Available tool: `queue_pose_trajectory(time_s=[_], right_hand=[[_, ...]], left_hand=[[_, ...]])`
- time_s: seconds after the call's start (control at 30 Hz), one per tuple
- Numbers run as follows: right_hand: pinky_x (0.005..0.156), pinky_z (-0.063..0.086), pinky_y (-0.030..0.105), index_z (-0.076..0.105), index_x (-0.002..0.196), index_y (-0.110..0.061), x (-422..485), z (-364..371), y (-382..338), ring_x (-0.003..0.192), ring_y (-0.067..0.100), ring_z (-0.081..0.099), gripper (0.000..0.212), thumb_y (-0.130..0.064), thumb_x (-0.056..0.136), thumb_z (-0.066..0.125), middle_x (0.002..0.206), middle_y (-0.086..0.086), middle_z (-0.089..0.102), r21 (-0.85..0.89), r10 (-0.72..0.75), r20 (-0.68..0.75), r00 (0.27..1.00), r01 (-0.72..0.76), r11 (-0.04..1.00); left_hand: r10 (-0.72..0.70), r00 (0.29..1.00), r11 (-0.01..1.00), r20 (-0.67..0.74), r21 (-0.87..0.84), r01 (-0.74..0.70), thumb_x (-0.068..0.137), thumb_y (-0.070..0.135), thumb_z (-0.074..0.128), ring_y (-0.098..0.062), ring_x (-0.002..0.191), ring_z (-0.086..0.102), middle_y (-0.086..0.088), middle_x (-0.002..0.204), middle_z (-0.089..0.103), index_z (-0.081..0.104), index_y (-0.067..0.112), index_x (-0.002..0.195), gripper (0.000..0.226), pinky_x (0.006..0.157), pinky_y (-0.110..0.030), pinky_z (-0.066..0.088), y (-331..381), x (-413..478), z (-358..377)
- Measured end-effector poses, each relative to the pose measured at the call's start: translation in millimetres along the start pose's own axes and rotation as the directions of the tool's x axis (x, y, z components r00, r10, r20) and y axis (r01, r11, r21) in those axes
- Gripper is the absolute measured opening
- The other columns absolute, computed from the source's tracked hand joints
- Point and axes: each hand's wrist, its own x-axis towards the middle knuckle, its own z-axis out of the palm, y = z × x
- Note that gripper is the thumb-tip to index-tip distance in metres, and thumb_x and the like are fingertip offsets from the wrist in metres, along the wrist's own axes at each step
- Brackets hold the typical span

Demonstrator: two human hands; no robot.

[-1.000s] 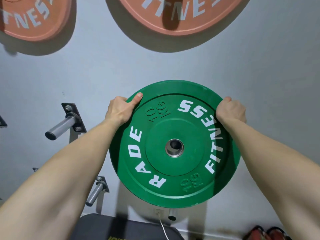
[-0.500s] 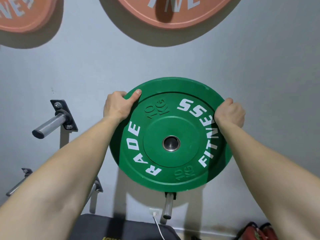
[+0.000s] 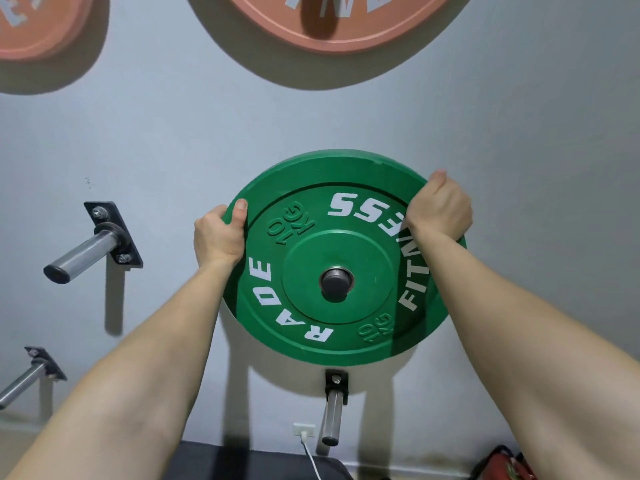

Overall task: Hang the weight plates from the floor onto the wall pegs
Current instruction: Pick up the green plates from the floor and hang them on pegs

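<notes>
Fingers [image 3: 240, 212] round upright plate [image 3: 367, 258], seemingly wall-parallel

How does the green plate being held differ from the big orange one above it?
The green plate is gripped at its rim by the left hand and the right hand; the orange plate hangs untouched. The green plate shows nearly whole, with a peg end in its centre hole; the orange plate is cut off by the picture's top edge. Both carry white lettering and sit against the grey wall.

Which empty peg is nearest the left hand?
The upper-left peg, level with the left hand; the bottom-left peg and bottom-centre peg, below the green plate, sit lower.
</notes>
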Motion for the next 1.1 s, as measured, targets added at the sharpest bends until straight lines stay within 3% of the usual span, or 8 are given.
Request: queue_pose_trajectory(time_s=[0.13, 0.23, 0.37, 0.53, 0.73, 0.87, 0.97, 1.1], right_hand=[[0.065, 0.030, 0.034, 0.052, 0.074, -0.014, 11.7, 20.0, -13.6, 0.073, 0.029, 0.049, 0.049, -0.035, 0.103, 0.018, 0.076, 0.008, 0.054, -0.047, -0.163, -0.009, 0.987, 0.162, 0.986], [0.076, 0.033, 0.037, 0.060, 0.088, -0.012, 12.9, 37.1, -11.0, 0.091, 0.030, 0.051, 0.041, -0.033, 0.099, 0.026, 0.096, 0.010, 0.058, -0.060, -0.380, -0.091, 0.920, 0.376, 0.925], [0.082, 0.032, 0.041, 0.063, 0.109, -0.013, 19.7, 58.3, -8.0, 0.097, 0.032, 0.050, 0.033, -0.034, 0.097, 0.041, 0.111, 0.012, 0.057, -0.180, -0.561, -0.116, 0.820, 0.538, 0.824], [0.076, 0.030, 0.041, 0.061, 0.110, -0.010, 30.6, 79.7, -10.8, 0.092, 0.033, 0.052, 0.034, -0.035, 0.095, 0.042, 0.109, 0.013, 0.058, -0.258, -0.639, -0.127, 0.759, 0.597, 0.760], [0.075, 0.027, 0.039, 0.061, 0.111, -0.009, 27.1, 80.2, -11.7, 0.089, 0.032, 0.051, 0.035, -0.035, 0.093, 0.046, 0.108, 0.013, 0.059, -0.301, -0.681, -0.167, 0.713, 0.621, 0.724], [0.077, 0.028, 0.039, 0.059, 0.115, -0.011, 27.2, 81.7, -10.8, 0.092, 0.032, 0.050, 0.035, -0.036, 0.092, 0.048, 0.110, 0.012, 0.058, -0.270, -0.679, -0.170, 0.714, 0.629, 0.729], [0.084, 0.029, 0.039, 0.047, 0.124, -0.014, 26.4, 81.3, -10.2, 0.103, 0.029, 0.039, 0.041, -0.039, 0.092, 0.051, 0.122, 0.009, 0.042, -0.248, -0.698, -0.194, 0.689, 0.654, 0.715], [0.113, 0.025, 0.047, 0.036, 0.141, -0.012, -7.3, 77.3, 27.4, 0.134, 0.036, 0.028, 0.052, -0.037, 0.098, 0.050, 0.145, 0.016, 0.024, -0.226, -0.817, -0.105, 0.567, 0.786, 0.575]], left_hand=[[-0.062, 0.997, 0.994, -0.049, 0.090, 0.067, 0.083, 0.079, 0.015, -0.035, 0.064, 0.045, -0.007, 0.059, 0.045, 0.042, 0.013, 0.066, 0.073, 0.055, -0.037, 0.030, -21.5, -0.2, 19.6], [-0.080, 0.988, 0.975, -0.133, 0.194, 0.105, 0.084, 0.075, 0.009, -0.034, 0.073, 0.049, -0.009, 0.075, 0.054, 0.050, 0.014, 0.086, 0.074, 0.063, -0.037, 0.033, -30.9, -1.6, 32.7], [-0.085, 0.978, 0.989, -0.192, 0.102, 0.106, 0.091, 0.069, 0.020, -0.030, 0.099, 0.052, -0.006, 0.104, 0.059, 0.052, 0.014, 0.108, 0.066, 0.076, -0.041, 0.038, -40.9, 8.1, 58.0], [-0.055, 0.973, 0.989, -0.224, 0.123, 0.085, 0.095, 0.059, 0.029, -0.030, 0.099, 0.049, -0.007, 0.101, 0.055, 0.052, 0.013, 0.105, 0.053, 0.087, -0.045, 0.037, -48.2, 28.3, 80.0], [-0.058, 0.970, 0.981, -0.234, 0.168, 0.099, 0.095, 0.056, 0.023, -0.032, 0.098, 0.051, -0.008, 0.103, 0.056, 0.049, 0.013, 0.103, 0.051, 0.082, -0.044, 0.037, -48.5, 30.2, 85.6], [-0.104, 0.987, 0.929, -0.126, 0.343, 0.141, 0.101, 0.056, 0.011, -0.036, 0.088, 0.055, -0.012, 0.114, 0.054, 0.045, 0.013, 0.112, 0.056, 0.071, -0.042, 0.036, -42.8, 28.9, 78.6], [-0.287, 0.951, 0.905, -0.115, 0.293, 0.309, 0.102, 0.059, 0.014, -0.041, 0.103, 0.056, -0.016, 0.127, 0.048, 0.041, 0.011, 0.124, 0.059, 0.076, -0.047, 0.040, -27.8, 17.6, 77.7], [-0.650, 0.759, 0.757, -0.034, 0.050, 0.651, 0.097, 0.067, 0.032, -0.041, 0.129, 0.035, -0.019, 0.147, 0.028, 0.022, 0.010, 0.149, 0.078, 0.104, -0.053, 0.037, -7.5, -35.5, 95.4]])
